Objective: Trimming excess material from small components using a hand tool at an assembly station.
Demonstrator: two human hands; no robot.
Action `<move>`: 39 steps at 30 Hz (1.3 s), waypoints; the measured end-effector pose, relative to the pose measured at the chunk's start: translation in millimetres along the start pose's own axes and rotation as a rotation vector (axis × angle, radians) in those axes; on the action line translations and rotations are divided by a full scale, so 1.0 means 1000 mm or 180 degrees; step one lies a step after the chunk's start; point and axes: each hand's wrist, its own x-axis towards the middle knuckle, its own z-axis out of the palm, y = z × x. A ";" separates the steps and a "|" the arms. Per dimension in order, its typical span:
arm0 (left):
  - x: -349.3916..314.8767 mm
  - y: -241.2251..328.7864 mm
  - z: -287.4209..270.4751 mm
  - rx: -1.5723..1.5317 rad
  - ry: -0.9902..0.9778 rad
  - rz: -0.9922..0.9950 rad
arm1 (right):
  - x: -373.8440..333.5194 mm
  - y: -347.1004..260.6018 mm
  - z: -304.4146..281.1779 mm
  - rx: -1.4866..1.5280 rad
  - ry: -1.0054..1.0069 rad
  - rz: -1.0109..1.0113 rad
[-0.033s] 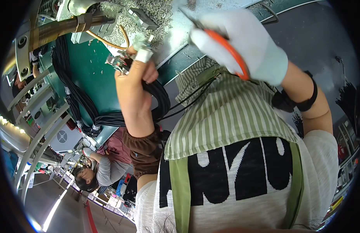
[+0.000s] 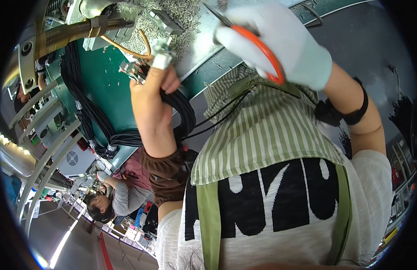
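My left hand (image 2: 150, 103) is closed around a bundle of black cables (image 2: 185, 110), with a white wrap (image 2: 162, 60) on a digit. Small metal-and-plastic connector ends (image 2: 135, 69) stick out of that grip, partly blurred. In a white glove, my right hand (image 2: 285, 45) grips red-handled scissors (image 2: 261, 47). Their pointed dark blades (image 2: 216, 13) reach up and left over the metal worktop, apart from the cables. Glove and fingers hide part of the handles.
Many small metal pieces (image 2: 183, 33) cover the worktop, around a grey metal block (image 2: 167, 22). An orange tube (image 2: 144, 41) curves beside a brown pipe (image 2: 78, 33). More black cables (image 2: 82, 117) lie on the green table (image 2: 100, 90). Another person (image 2: 127, 198) works at the lower left.
The scissors have shifted a little left with my right hand, and their blades show more plainly. My left hand has moved slightly left with the cables still in its grip.
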 end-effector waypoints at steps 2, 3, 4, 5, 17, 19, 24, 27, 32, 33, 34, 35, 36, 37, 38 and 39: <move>0.013 0.006 -0.010 -0.0192 -0.0024 -0.0012 | 0.019 -0.009 -0.016 0.0470 -0.0484 0.0611; 0.019 0.007 -0.012 -0.0193 -0.0028 0.0008 | 0.030 -0.014 -0.023 0.0935 -0.0965 0.1236; 0.025 0.007 -0.014 -0.0227 -0.0172 0.0088 | 0.038 -0.018 -0.025 0.1398 -0.1449 0.1862; 0.031 0.009 -0.013 -0.0233 -0.0330 0.0155 | 0.041 -0.014 -0.020 0.1412 -0.1424 0.1851; 0.053 0.025 -0.024 0.0548 -0.0567 0.0122 | 0.084 0.021 0.012 0.1546 -0.1121 -0.0309; 0.053 0.027 -0.021 0.0558 -0.0574 0.0165 | 0.084 0.014 0.007 0.2127 -0.1285 0.0443; 0.049 0.032 -0.018 0.1159 -0.0627 0.0297 | 0.084 0.004 -0.002 0.2338 -0.1303 0.1145; 0.048 0.032 -0.017 0.1388 -0.0479 0.0425 | 0.087 0.003 -0.002 0.2289 -0.1344 0.1201; 0.046 0.031 -0.015 0.1214 -0.0277 0.0436 | 0.088 -0.003 -0.003 0.1845 -0.1450 0.1200; 0.046 0.031 -0.015 0.1176 -0.0206 0.0389 | 0.085 -0.007 -0.001 0.1848 -0.1452 0.1201; 0.046 0.030 -0.015 0.1136 -0.0134 0.0341 | 0.079 -0.014 0.001 0.1355 -0.1107 0.0991; 0.046 0.031 -0.015 0.1137 -0.0133 0.0342 | 0.074 -0.021 0.003 0.0861 -0.0758 0.0776; 0.047 0.032 -0.015 0.1143 -0.0242 0.0349 | 0.071 -0.024 0.005 0.0368 -0.0410 0.0558; 0.047 0.033 -0.016 0.1153 -0.0351 0.0354 | 0.073 -0.017 0.008 0.0371 -0.0409 0.0555; 0.047 0.033 -0.016 0.1162 -0.0460 0.0361 | 0.079 -0.003 0.012 0.1042 -0.0767 0.0896; 0.047 0.033 -0.016 0.1165 -0.0459 0.0365 | 0.085 0.011 0.015 0.1715 -0.1124 0.1232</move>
